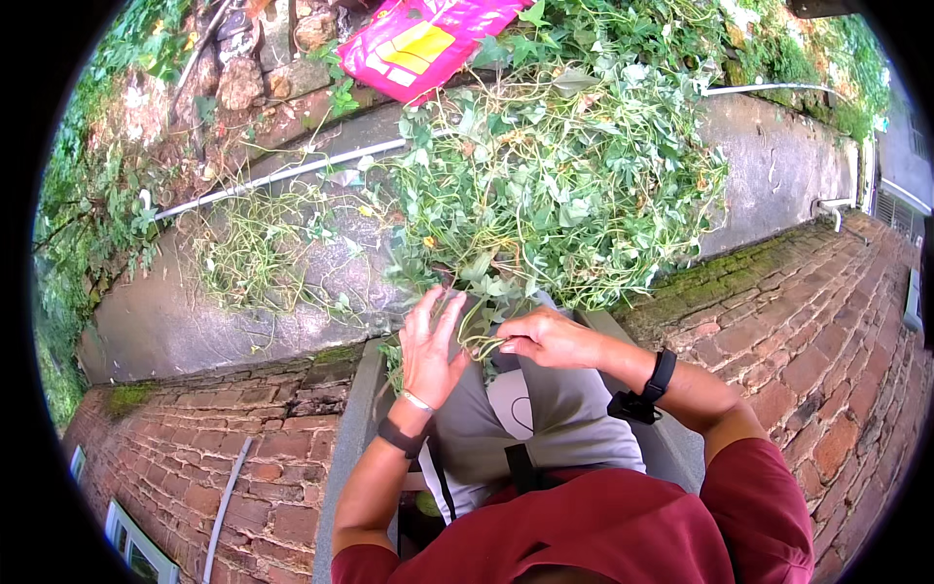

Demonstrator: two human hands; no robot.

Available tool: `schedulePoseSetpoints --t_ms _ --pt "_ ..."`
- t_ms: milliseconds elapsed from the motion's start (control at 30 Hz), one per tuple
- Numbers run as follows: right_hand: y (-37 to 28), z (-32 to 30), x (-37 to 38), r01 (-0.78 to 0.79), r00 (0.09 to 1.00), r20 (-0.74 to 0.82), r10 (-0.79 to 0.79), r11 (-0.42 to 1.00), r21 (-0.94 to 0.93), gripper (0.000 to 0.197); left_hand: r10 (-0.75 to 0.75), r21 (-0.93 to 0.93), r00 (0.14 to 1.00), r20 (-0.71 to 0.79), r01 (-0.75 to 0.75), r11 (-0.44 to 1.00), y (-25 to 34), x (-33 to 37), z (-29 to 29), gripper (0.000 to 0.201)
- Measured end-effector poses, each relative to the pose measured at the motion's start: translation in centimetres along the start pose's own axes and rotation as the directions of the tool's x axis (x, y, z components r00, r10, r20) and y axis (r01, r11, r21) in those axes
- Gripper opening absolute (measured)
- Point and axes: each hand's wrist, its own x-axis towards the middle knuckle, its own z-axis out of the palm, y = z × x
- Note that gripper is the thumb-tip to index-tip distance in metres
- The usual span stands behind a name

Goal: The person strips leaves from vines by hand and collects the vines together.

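Thin green stems [476,343], smooth and looped, lie between the two hands above the lap, just on the near side of the big heap. Right hand [545,338]: thumb and forefinger pinched narrow on the stems, other fingers curled under. Left hand [428,346]: back uppermost, fingers extended toward the heap, thumb near the stems; cannot tell whether it grips anything, the fingertips blending into foliage.

Leafy heap [559,185]: matted, springy, broad pointed leaves with pale undersides, wiry stalks running through, a few yellowed bits. To its left, a smaller stem pile [255,251], looser and stringier, mostly bare stalks. Both rest on a concrete slab [146,326], grey, stained and rough. White pipe [292,176] slender and smooth, part of its run covered by the heap. Pink bag [428,44] glossy, creased, with a yellow patch; top edge cut off by the frame. Brickwork [798,360] coarse, reddish, deep-jointed, with velvety moss [735,277] at its edge.

Grey trousers [584,414], soft cloth, partly hidden by the forearms and the maroon shirt [623,535]. Dark object at the right wristband [662,375] hard to make out. Rim greenery bends and blurs; corners black.
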Motion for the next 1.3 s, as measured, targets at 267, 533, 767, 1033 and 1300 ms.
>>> schedulePoseSetpoints --t_ms 267,533,767,1033,1300 --pt "-21.0 -11.1 -10.6 0.477 0.785 -0.265 -0.56 0.819 -0.317 0.017 0.091 -0.509 0.981 -0.171 -0.167 0.845 18.5 -4.7 -12.2 0.022" --pt "-21.1 -18.9 -12.2 0.286 0.636 -0.318 -0.703 0.598 -0.749 0.013 0.035 -0.552 0.839 -0.543 -0.388 0.738 28.4 -11.6 -24.6 0.022" --pt "-27.3 -20.7 -15.0 0.467 0.674 -0.568 -0.472 0.868 -0.168 0.01 -0.027 -0.411 0.846 -0.532 -0.23 0.882 25.0 -15.1 -24.1 0.041" --pt "-32.4 -20.6 -18.0 0.6 0.556 -0.545 -0.628 0.757 -0.259 0.017 -0.054 -0.391 0.753 -0.655 -0.276 0.878 24.7 -16.5 -23.5 0.04" --pt "-32.3 -19.8 -15.4 -0.543 0.01 -0.276 -0.961 0.226 -0.808 0.021 -0.115 -0.368 0.606 -0.787 -0.311 0.876 22.9 -13.5 -21.4 0.017"
